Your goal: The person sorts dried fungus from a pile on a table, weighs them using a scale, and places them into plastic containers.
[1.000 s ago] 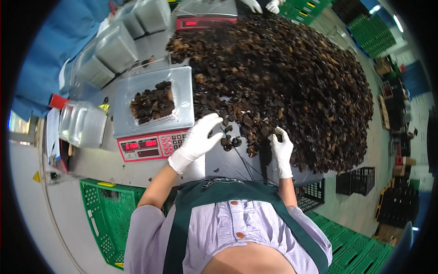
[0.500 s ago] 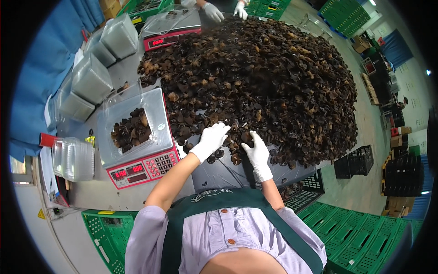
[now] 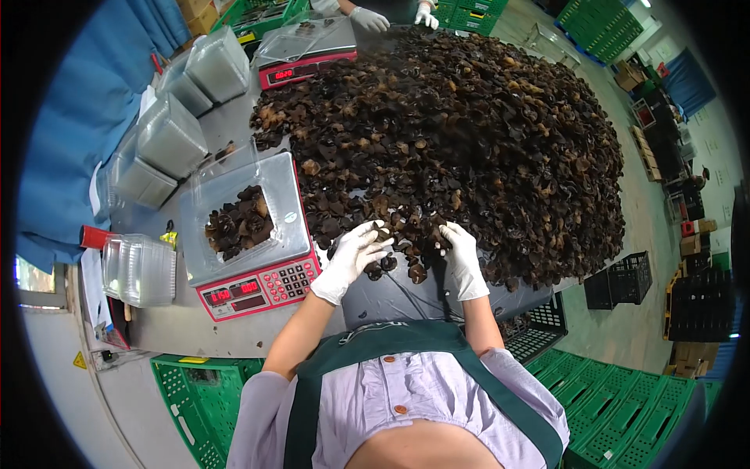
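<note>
A large heap of dark brown wood ear mushrooms covers much of the table. At its near edge my left hand, white-gloved, curls its fingers around a dark mushroom piece by the fingertips. My right hand, gloved the same way, closes thumb and fingers on mushroom pieces at the heap's edge. Left of my hands stands a red digital scale with a lit display. On its metal plate rests a clear plastic box with a small pile of mushrooms in it.
Stacked clear boxes and more containers line the table's left side. Behind stands a second scale; another person's gloved hands are at the far edge. Green crates and a black crate stand below the table.
The view has shifted slightly, moving the scene right. My left hand has drawn back left and nearer from the mushrooms; my right hand has moved slightly right. The box on the scale looks unchanged.
</note>
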